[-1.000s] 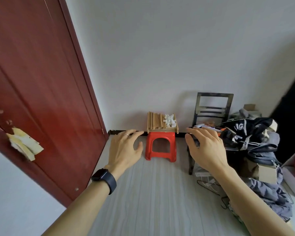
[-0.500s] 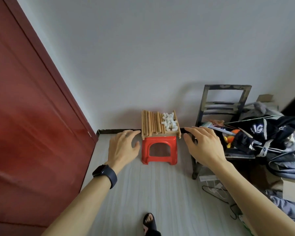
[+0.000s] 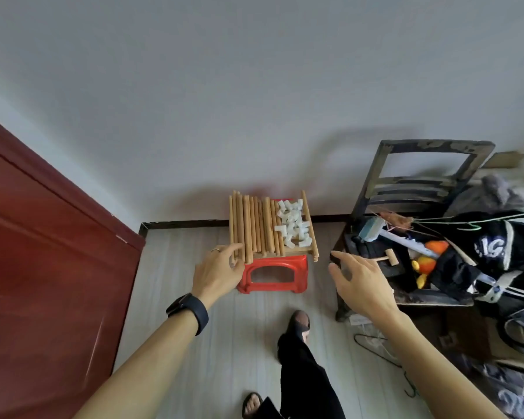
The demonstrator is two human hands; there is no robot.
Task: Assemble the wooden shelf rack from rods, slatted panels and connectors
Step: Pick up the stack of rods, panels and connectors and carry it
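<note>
The pale wooden rods [image 3: 254, 225] point away from us along the left edge of the red plastic stool [image 3: 285, 262]; our empty, loosely spread left hand [image 3: 218, 272] is nearer than our open right hand [image 3: 360, 282].

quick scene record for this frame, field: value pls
parts: wooden rods side by side, white connectors piled to their right
support: red plastic stool, parts on top
left hand: open, fingers at the rods' near left corner; contact unclear
right hand: open, in the air right of the stool, holding nothing
nearby: dark chair heaped with clothes, small wooden mallet on it
</note>
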